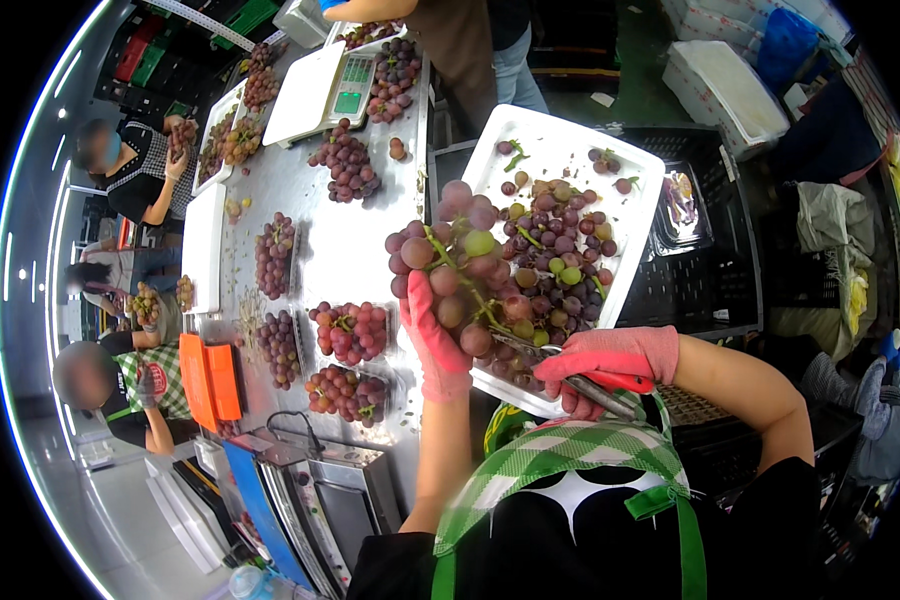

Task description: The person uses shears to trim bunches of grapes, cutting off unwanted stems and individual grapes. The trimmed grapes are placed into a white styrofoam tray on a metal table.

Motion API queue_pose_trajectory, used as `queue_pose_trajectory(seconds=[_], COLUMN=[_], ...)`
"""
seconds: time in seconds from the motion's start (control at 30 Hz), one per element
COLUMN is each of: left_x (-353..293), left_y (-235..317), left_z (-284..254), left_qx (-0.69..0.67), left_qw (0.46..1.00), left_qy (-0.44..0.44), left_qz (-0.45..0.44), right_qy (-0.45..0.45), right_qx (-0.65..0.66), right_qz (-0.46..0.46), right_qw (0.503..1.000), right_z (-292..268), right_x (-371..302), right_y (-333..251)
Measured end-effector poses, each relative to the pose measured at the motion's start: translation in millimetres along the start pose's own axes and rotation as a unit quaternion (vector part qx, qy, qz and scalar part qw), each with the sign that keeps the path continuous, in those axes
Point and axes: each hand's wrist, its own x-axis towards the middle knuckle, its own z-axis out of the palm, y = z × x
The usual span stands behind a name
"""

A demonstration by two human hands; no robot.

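Observation:
My left hand (434, 345), in a pink glove, is closed around a large bunch of purple-red grapes (440, 250) with a green stem and one greener grape. My right hand (615, 358), gloved too, grips red-handled snips (620, 381). Their metal blades reach to the lower part of the bunch, by the stem; whether they touch it I cannot tell. Below and beyond the bunch lies a white tray (638, 195), tilted in view, holding many loose dark grapes (560, 222), a few green ones and bits of stem.
Packed grape bunches (350, 332) stand on the metal table (345, 265) to the left, with a scale (348, 95) farther off. An orange box (210, 380) sits at the table's far-left side. A black crate (725, 270) is right of the tray. Other people work across the table.

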Motion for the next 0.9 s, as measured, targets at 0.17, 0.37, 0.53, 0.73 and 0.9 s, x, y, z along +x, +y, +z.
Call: queue_pose_trajectory(seconds=[0.17,0.37,0.53,0.73,0.9], left_x=[12,11,13,14,6], left_y=[-11,-12,-16,-14,-11], left_z=[-35,-31,-34,-35,-27], left_qx=[0.079,0.081,0.046,0.019,0.016], left_qw=[0.996,0.997,0.999,1.0,0.999], left_qy=[0.029,0.009,0.013,0.018,0.036], left_qz=[0.023,-0.004,0.006,0.015,-0.004], right_qy=[0.011,0.012,0.018,0.036,0.303], right_qx=[0.103,0.101,0.052,-0.081,-0.415], right_qz=[0.031,-0.025,-0.044,-0.082,-0.148], right_qw=[0.994,0.995,0.998,0.993,0.845], right_z=[8,5,2,-7,23], right_x=[-4,7,8,11,-3], right_y=[-2,13,16,31,16])
